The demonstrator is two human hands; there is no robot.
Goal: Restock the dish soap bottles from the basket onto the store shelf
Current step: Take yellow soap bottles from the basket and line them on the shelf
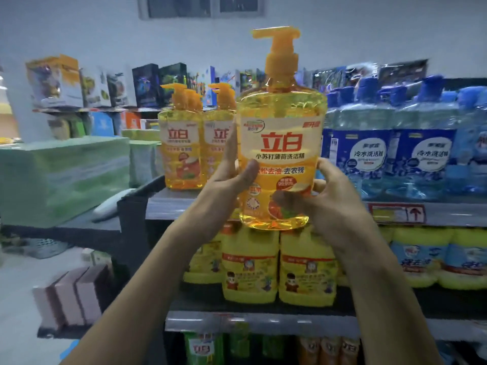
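A large yellow dish soap bottle (280, 143) with an orange pump top is held upright in front of the upper shelf (448, 213). My left hand (232, 177) grips its left side, thumb across the label. My right hand (326, 196) grips its lower right side, thumb on the front. Several matching yellow pump bottles (184, 148) stand on the same shelf at the left, behind the held bottle. The basket is out of view.
Blue-capped bottles (400, 151) fill the shelf's right part. Yellow refill packs (279, 264) and blue-yellow ones (445, 256) sit one shelf lower. Green packs (52, 175) lie on a counter at left, boxed goods (105, 85) behind, pink boxes (71, 296) near the floor.
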